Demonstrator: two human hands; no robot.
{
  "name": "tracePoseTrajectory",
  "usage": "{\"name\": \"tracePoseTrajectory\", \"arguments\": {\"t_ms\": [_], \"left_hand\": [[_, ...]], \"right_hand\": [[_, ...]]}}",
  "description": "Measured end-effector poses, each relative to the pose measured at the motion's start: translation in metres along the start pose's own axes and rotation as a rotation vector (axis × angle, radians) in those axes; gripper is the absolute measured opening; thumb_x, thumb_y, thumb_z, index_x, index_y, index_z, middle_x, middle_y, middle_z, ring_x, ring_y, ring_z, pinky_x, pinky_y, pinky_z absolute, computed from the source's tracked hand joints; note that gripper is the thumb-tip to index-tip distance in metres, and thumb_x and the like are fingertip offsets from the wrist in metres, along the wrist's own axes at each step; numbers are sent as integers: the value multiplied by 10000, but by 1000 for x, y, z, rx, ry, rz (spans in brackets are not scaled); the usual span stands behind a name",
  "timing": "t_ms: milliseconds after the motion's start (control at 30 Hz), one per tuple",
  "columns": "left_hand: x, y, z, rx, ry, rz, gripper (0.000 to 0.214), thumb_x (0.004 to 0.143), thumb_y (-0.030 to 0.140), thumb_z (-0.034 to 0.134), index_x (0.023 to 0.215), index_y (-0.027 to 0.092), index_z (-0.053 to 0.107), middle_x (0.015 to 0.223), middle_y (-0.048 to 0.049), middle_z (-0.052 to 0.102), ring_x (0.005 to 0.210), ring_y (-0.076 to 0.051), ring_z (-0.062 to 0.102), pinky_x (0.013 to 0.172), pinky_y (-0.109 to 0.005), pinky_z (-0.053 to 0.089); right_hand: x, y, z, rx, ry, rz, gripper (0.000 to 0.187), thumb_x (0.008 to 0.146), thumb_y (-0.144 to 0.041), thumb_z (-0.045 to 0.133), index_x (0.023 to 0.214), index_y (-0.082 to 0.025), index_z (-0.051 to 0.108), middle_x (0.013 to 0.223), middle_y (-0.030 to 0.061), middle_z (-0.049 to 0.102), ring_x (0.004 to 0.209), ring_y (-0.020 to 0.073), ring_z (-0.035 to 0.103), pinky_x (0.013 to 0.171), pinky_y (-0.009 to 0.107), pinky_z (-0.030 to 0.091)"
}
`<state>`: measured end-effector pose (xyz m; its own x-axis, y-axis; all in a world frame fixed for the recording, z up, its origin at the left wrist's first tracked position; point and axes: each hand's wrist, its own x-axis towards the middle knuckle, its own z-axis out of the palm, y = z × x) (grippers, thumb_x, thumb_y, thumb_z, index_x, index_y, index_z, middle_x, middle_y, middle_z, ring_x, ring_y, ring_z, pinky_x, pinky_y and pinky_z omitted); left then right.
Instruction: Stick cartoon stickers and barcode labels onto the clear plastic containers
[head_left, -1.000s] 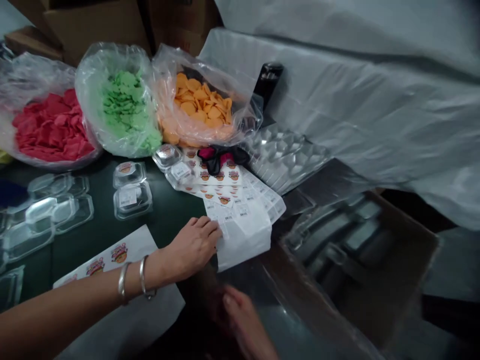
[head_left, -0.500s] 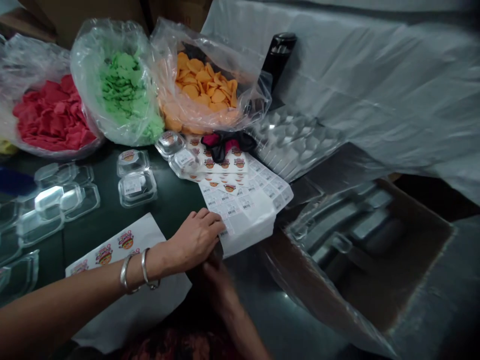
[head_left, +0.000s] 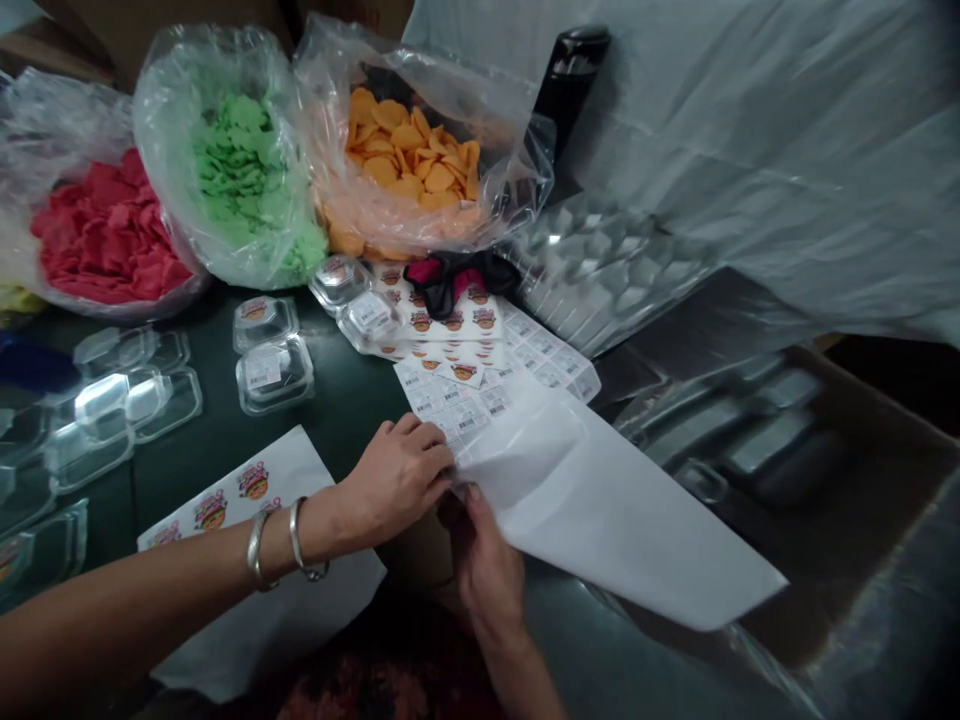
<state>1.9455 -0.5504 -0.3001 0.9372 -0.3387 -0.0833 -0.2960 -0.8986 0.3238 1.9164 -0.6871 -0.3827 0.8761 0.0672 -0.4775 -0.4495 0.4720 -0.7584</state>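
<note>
Together, the left hand [head_left: 401,475] and right hand [head_left: 487,560] are at the near edge of the white paper [head_left: 637,510]. The right thumb and fingers pinch that edge. The left fingers are bent and close together, but I cannot tell if they pinch anything. The paper lies partly over the labels [head_left: 461,412] and sticks out over the box [head_left: 892,545]. Another sheet [head_left: 255,485] lies under the left arm.

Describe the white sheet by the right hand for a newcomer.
Find the open box at the right. Beside the right hand, a white sheet overlaps it in view. Its visible face is plain; the sheets beyond carry printed labels.
</note>
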Motion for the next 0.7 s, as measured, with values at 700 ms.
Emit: {"name": "tracePoseTrajectory", "arguments": {"t_ms": [700], "left_hand": [[10, -21, -10, -280, -12, 99, 148, 795, 95, 542, 871, 146, 657, 841, -49, 637, 822, -166, 567, 756, -281, 444]], "right_hand": [[-15, -16, 18, 213, -36, 233, 264, 685, -428, 738, 680, -192, 617, 631, -33, 512, 607, 115, 425, 588, 245, 402]]}}
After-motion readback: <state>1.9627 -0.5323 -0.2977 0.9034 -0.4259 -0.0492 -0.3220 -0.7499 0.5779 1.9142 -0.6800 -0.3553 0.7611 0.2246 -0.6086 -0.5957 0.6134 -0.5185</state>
